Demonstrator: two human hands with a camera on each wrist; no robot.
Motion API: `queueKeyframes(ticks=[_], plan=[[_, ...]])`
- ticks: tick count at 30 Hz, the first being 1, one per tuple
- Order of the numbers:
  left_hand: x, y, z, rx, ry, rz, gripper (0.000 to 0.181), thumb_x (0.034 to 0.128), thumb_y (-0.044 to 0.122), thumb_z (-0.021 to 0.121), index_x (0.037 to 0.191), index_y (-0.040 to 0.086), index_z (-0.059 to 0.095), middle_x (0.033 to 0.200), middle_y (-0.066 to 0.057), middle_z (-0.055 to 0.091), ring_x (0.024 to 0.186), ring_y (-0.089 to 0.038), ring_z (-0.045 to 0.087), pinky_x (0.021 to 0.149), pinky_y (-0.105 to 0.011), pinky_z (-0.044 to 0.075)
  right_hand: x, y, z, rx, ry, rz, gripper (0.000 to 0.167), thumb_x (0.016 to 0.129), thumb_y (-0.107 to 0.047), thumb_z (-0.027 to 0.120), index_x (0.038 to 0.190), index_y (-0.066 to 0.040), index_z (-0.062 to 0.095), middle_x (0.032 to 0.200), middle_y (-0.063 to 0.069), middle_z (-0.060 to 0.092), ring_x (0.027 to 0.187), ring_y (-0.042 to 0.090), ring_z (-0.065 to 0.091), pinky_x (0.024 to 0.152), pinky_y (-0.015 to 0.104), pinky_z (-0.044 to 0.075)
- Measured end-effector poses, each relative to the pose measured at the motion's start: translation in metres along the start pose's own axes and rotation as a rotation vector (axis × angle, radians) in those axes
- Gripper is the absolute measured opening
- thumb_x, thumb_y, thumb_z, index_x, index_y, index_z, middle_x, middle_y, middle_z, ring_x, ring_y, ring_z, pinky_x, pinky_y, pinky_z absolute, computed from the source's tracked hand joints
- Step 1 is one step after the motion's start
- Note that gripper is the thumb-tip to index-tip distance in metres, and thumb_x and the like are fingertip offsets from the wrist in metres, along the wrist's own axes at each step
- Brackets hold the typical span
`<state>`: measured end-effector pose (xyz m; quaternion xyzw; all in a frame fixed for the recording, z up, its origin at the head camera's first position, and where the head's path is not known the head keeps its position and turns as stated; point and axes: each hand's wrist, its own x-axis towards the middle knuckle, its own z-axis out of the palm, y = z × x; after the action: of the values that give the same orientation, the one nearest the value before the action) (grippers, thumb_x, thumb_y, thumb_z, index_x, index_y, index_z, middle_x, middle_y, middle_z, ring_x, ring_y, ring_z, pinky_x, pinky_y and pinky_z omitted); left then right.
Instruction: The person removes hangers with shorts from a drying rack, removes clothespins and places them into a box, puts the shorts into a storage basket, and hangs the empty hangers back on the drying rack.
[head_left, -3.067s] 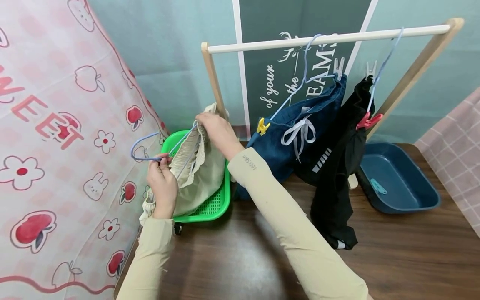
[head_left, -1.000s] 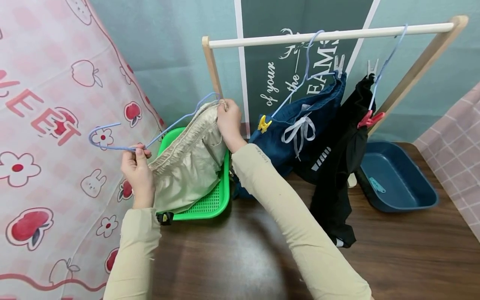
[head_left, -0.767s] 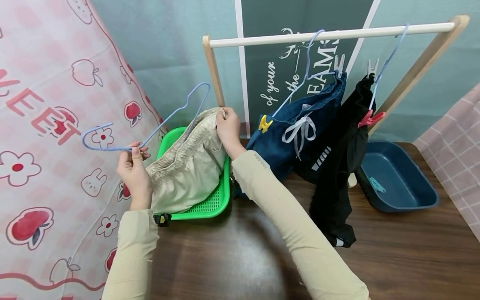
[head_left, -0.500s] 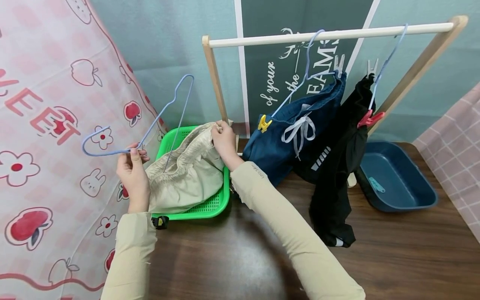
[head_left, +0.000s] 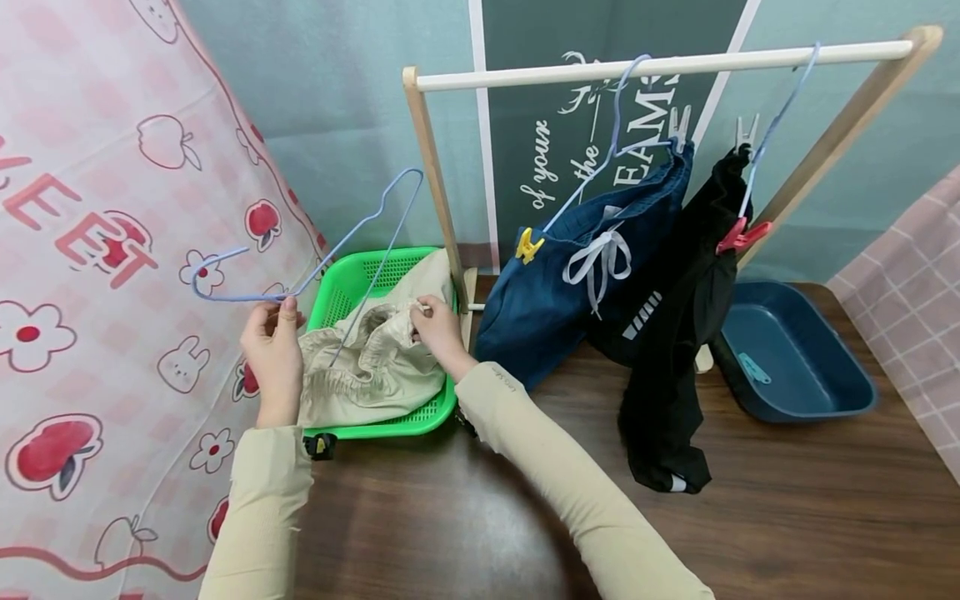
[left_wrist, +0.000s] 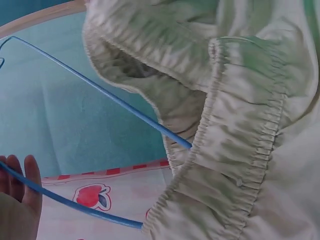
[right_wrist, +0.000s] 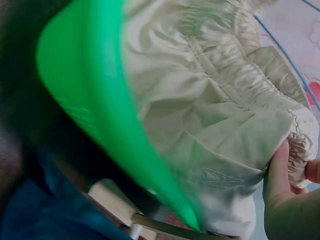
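Note:
My left hand (head_left: 276,358) pinches a blue wire hanger (head_left: 352,229) near the base of its hook, which points left. The hanger's lower end runs into the waistband of beige elastic-waist pants (head_left: 375,392), as the left wrist view also shows. The pants lie bunched in a green basket (head_left: 444,408). At the waistband's right side my right hand (head_left: 441,333) pinches the fabric; in the right wrist view that hand (right_wrist: 290,200) has thumb and fingers on the gathered edge.
A rack with a white bar (head_left: 525,77) stands behind. Blue pants (head_left: 570,283) and black pants (head_left: 667,367) hang from it on clipped hangers. At the right, a dark blue basin (head_left: 802,358) holds a teal clip (head_left: 753,369). A patterned curtain (head_left: 112,350) is at the left.
The right hand has moved down with the waistband, and the pants have sunk and crumpled into the basket. The hanger's far shoulder has come out of the waistband and stands above it.

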<state>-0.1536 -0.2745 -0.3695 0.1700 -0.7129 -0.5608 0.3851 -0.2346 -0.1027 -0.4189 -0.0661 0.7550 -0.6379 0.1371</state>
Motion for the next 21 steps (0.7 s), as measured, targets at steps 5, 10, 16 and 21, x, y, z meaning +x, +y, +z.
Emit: queueKeyframes(ticks=[5,10,16,21], plan=[[0.003,-0.007,0.0,0.13,-0.041,0.027,0.012,0.0929,0.011,0.06,0.096,0.001,0.065,0.081,0.016,0.057,0.073,0.011,0.053,0.072,-0.008,0.044,-0.005,0.014,0.008,-0.071,-0.018,-0.017,0.035,0.099,-0.019,0.047,0.131,-0.007,0.057,0.08,0.009,0.062,0.058,0.016,0.056,0.052,0.022,0.04],[0.004,-0.012,0.001,0.362,-0.131,0.065,0.024,0.0963,0.009,0.053,0.109,-0.01,0.061,0.103,-0.013,0.058,0.089,0.003,0.052,0.086,-0.015,0.048,-0.007,0.027,0.014,-0.212,-0.057,-0.021,0.035,0.099,-0.021,0.047,0.131,-0.009,0.057,0.107,0.012,0.067,0.054,0.01,0.037,0.055,0.022,0.034],[0.003,-0.016,0.001,0.417,-0.18,0.072,0.026,0.0982,0.009,0.049,0.116,-0.007,0.059,0.11,-0.023,0.054,0.103,-0.029,0.057,0.085,-0.025,0.045,-0.011,0.037,0.017,-0.356,-0.067,-0.03,0.032,0.098,-0.018,0.049,0.126,-0.01,0.061,0.127,0.009,0.063,0.062,0.013,0.046,0.063,0.023,0.039],[0.004,-0.018,0.002,0.417,-0.204,0.051,0.029,0.0983,0.003,0.045,0.123,-0.01,0.055,0.116,-0.028,0.051,0.11,-0.036,0.052,0.093,-0.039,0.044,-0.011,0.044,0.018,-0.434,-0.055,-0.027,0.031,0.097,-0.015,0.049,0.125,-0.011,0.062,0.124,0.009,0.065,0.064,0.011,0.048,0.065,0.024,0.041]])
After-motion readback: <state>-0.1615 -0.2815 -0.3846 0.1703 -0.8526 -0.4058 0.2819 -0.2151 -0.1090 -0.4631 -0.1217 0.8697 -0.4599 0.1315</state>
